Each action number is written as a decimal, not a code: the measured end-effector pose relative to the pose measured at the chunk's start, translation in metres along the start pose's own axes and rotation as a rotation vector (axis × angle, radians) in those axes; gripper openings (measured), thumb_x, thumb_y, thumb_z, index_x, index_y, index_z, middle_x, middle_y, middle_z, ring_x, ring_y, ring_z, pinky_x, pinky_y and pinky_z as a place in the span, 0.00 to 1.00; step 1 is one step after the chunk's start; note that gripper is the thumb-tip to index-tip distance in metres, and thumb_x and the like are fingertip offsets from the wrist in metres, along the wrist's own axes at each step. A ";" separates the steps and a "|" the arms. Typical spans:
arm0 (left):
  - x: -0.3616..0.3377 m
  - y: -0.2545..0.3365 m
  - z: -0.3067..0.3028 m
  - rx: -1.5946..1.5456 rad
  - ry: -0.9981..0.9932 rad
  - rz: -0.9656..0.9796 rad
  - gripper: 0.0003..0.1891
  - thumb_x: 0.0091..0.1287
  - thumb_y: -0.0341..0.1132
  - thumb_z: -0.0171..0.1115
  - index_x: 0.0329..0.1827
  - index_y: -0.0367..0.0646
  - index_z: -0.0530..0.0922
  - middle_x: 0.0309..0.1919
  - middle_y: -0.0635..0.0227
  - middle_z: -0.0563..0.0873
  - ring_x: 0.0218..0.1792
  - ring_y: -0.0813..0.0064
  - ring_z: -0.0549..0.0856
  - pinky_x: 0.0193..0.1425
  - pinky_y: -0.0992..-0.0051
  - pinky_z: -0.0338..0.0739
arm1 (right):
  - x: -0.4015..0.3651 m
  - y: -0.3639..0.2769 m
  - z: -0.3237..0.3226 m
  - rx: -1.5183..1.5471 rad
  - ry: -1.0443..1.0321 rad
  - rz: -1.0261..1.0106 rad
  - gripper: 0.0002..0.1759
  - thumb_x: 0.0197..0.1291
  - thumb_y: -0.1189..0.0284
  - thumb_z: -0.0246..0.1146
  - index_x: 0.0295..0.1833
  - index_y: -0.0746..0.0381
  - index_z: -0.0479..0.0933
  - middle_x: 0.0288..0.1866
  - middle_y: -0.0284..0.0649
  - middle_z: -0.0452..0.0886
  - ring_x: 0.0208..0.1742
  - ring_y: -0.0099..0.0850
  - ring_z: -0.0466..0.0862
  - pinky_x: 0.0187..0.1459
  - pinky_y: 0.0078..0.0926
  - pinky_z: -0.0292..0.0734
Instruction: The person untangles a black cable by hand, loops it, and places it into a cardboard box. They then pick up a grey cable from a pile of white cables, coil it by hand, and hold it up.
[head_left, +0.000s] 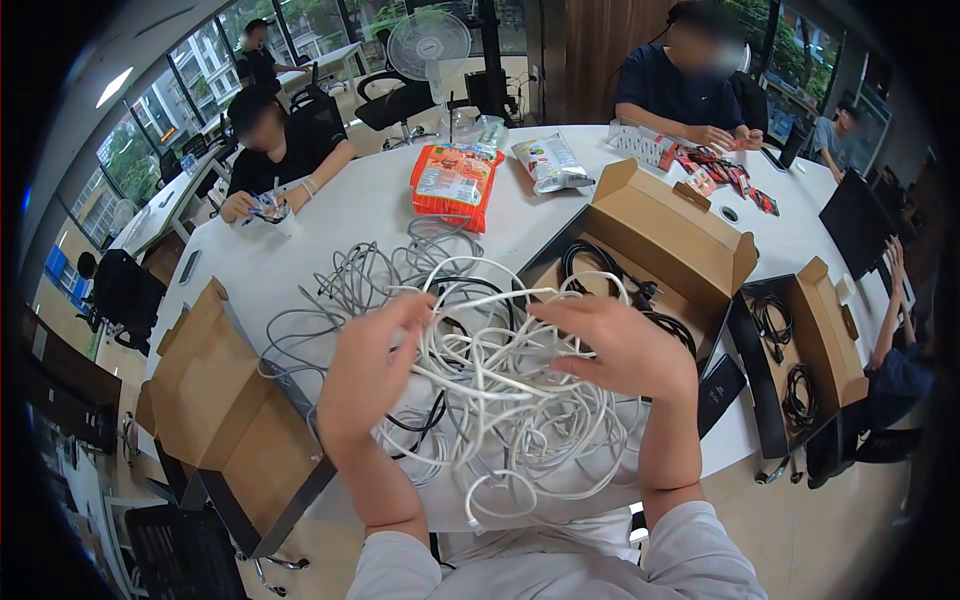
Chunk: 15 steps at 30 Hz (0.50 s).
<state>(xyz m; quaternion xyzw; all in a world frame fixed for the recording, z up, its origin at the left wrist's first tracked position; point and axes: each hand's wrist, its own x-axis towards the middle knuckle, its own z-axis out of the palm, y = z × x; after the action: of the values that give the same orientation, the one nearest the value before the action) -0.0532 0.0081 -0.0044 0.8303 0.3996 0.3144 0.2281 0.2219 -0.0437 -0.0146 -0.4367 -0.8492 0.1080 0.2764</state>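
Observation:
A large tangle of white cables [510, 375] lies in front of me between my two hands. At its left side is my left hand [372, 355], fingers apart and fingertips against the white loops. My right hand [625, 345] is at the right side, its thumb and index finger spread, with the fingertips close to a white strand. Whether a strand is pinched behind the fingers is hidden. Grey cables [365, 270] spread out beyond the left hand. A black cable [425, 425] runs under the white ones. Near the front table edge a loose loop ends in a plug [474, 522].
An open cardboard box [250, 420] stands at left. Two more open boxes [650, 225] [830, 345] at right hold black cables. Behind lie an orange-red bag [455, 185], a silver bag [552, 163] and red packets [725, 175]. People sit around the white table [340, 200].

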 end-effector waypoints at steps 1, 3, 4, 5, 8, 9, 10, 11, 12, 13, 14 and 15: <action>0.007 -0.013 0.006 0.092 0.167 -0.067 0.15 0.62 0.22 0.54 0.52 0.37 0.76 0.40 0.54 0.85 0.41 0.54 0.84 0.46 0.66 0.77 | -0.002 -0.002 -0.001 0.012 -0.077 0.038 0.29 0.53 0.71 0.66 0.61 0.66 0.70 0.46 0.51 0.81 0.47 0.46 0.81 0.50 0.39 0.75; 0.021 -0.036 0.014 0.207 0.234 -0.091 0.16 0.62 0.22 0.54 0.53 0.37 0.76 0.41 0.53 0.85 0.42 0.55 0.84 0.47 0.66 0.77 | -0.003 -0.002 -0.002 0.025 -0.159 0.070 0.32 0.50 0.71 0.68 0.62 0.65 0.70 0.41 0.51 0.83 0.43 0.43 0.83 0.48 0.38 0.76; 0.028 -0.049 0.019 0.265 0.267 -0.102 0.16 0.61 0.22 0.54 0.54 0.37 0.76 0.41 0.53 0.85 0.43 0.55 0.84 0.47 0.67 0.77 | -0.003 -0.005 -0.005 0.080 -0.214 0.126 0.32 0.50 0.71 0.68 0.62 0.65 0.70 0.39 0.50 0.83 0.42 0.43 0.83 0.47 0.37 0.76; 0.033 -0.066 0.027 0.195 0.223 -0.093 0.16 0.61 0.22 0.54 0.53 0.37 0.76 0.41 0.53 0.85 0.42 0.56 0.85 0.47 0.67 0.77 | -0.002 -0.010 -0.010 0.134 -0.268 0.181 0.32 0.49 0.71 0.68 0.62 0.65 0.70 0.38 0.49 0.84 0.40 0.43 0.84 0.45 0.37 0.77; 0.045 -0.102 0.049 0.034 0.086 -0.085 0.16 0.61 0.23 0.55 0.52 0.36 0.77 0.42 0.53 0.85 0.42 0.57 0.85 0.47 0.67 0.77 | -0.003 -0.012 -0.016 0.145 -0.333 0.206 0.33 0.48 0.71 0.69 0.62 0.64 0.71 0.34 0.46 0.85 0.36 0.42 0.85 0.42 0.36 0.78; 0.048 -0.103 0.054 0.010 0.038 -0.094 0.15 0.61 0.23 0.56 0.52 0.36 0.77 0.42 0.54 0.85 0.41 0.58 0.85 0.47 0.67 0.77 | -0.004 -0.012 -0.018 0.123 -0.338 0.194 0.33 0.47 0.70 0.70 0.62 0.64 0.71 0.33 0.46 0.85 0.34 0.41 0.85 0.41 0.35 0.78; 0.050 -0.105 0.056 -0.014 -0.009 -0.104 0.15 0.61 0.23 0.56 0.52 0.36 0.78 0.41 0.54 0.85 0.41 0.58 0.85 0.47 0.67 0.77 | -0.004 -0.012 -0.019 0.120 -0.334 0.195 0.33 0.47 0.70 0.70 0.61 0.64 0.71 0.32 0.45 0.85 0.35 0.41 0.85 0.41 0.35 0.78; 0.051 -0.107 0.057 -0.028 -0.009 -0.176 0.15 0.61 0.25 0.57 0.52 0.37 0.78 0.40 0.55 0.85 0.40 0.59 0.85 0.46 0.68 0.77 | -0.004 -0.013 -0.020 0.117 -0.330 0.197 0.33 0.47 0.70 0.70 0.61 0.64 0.72 0.32 0.45 0.85 0.35 0.41 0.85 0.41 0.35 0.78; 0.052 -0.106 0.056 0.035 -0.024 -0.171 0.15 0.61 0.26 0.58 0.51 0.37 0.78 0.40 0.55 0.85 0.39 0.59 0.84 0.45 0.68 0.77 | -0.005 -0.013 -0.021 0.115 -0.326 0.198 0.33 0.46 0.70 0.70 0.61 0.64 0.72 0.31 0.45 0.85 0.35 0.41 0.85 0.41 0.34 0.78; 0.053 -0.105 0.055 0.098 -0.039 -0.167 0.14 0.61 0.26 0.58 0.51 0.37 0.78 0.39 0.56 0.85 0.38 0.59 0.84 0.44 0.68 0.77 | -0.005 -0.012 -0.021 0.111 -0.318 0.197 0.32 0.46 0.70 0.70 0.60 0.64 0.72 0.31 0.45 0.85 0.35 0.41 0.85 0.41 0.34 0.78; 0.053 -0.105 0.053 0.161 -0.053 -0.164 0.14 0.61 0.27 0.59 0.50 0.37 0.79 0.38 0.57 0.85 0.37 0.59 0.84 0.43 0.68 0.77 | -0.006 -0.011 -0.021 0.109 -0.310 0.196 0.32 0.47 0.70 0.70 0.60 0.65 0.72 0.30 0.45 0.84 0.35 0.41 0.85 0.41 0.35 0.78; 0.053 -0.105 0.053 0.179 0.056 -0.103 0.12 0.63 0.29 0.58 0.49 0.37 0.78 0.35 0.58 0.85 0.34 0.62 0.84 0.40 0.70 0.77 | -0.007 -0.010 -0.021 0.107 -0.304 0.194 0.31 0.47 0.70 0.70 0.59 0.65 0.73 0.30 0.45 0.84 0.35 0.41 0.85 0.41 0.35 0.78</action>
<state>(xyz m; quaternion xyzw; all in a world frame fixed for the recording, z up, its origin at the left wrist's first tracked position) -0.0452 0.1044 -0.0892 0.8167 0.4746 0.2881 0.1575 0.2296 -0.0561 0.0043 -0.4799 -0.8281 0.2440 0.1563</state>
